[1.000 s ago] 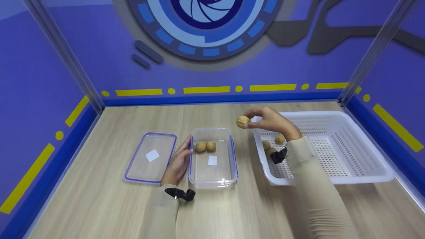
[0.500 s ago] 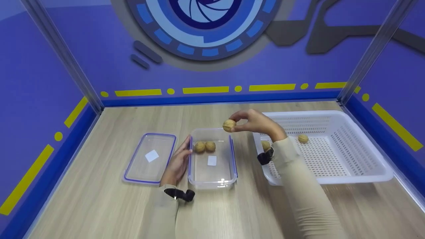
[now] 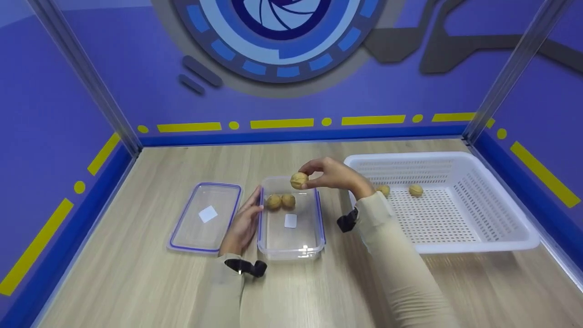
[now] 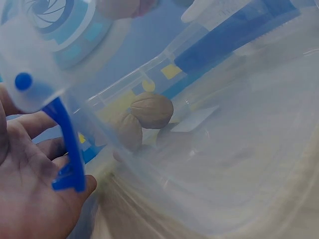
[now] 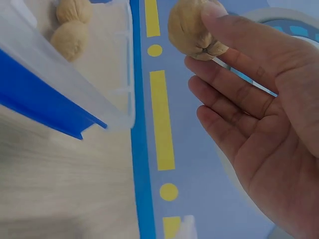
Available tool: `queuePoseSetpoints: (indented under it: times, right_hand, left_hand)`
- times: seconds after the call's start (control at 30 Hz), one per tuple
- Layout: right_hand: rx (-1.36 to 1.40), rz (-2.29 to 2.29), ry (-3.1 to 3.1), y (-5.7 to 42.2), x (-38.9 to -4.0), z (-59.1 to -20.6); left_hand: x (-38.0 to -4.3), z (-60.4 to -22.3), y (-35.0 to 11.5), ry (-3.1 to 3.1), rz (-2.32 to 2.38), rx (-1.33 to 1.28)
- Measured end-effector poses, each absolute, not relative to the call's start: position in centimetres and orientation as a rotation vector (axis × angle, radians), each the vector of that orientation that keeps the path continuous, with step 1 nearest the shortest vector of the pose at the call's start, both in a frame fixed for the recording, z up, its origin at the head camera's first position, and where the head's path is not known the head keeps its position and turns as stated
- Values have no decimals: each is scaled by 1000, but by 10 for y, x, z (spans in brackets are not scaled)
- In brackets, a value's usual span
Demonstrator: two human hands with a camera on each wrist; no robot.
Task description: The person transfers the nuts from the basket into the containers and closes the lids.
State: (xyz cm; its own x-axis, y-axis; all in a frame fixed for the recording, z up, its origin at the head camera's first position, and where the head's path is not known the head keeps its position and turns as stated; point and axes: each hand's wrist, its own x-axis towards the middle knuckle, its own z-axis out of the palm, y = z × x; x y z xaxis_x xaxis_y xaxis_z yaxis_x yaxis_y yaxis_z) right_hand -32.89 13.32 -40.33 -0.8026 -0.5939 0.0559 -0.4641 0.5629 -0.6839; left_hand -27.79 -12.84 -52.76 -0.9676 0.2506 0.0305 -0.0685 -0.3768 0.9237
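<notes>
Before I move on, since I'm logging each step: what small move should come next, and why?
Probably lower the right hand and its walnut into the clear box: the walnut appears above the box's far end, and two walnuts lie inside.

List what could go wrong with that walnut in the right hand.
The right hand pinches the walnut near the clear box's far rim; it might slip and land outside.

If dropped in, it may knock the pair of walnuts lying together there and set them rolling.

The left hand is at only one side of the box, so a bump might shift it.
</notes>
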Motion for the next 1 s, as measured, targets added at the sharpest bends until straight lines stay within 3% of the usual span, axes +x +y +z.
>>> queuePoseSetpoints:
  times: [1.0]
  right_hand:
    - [-902,-933,2537,86,-323,-429]
  left_hand:
    - [-279,-529,-130,1659,2411,260]
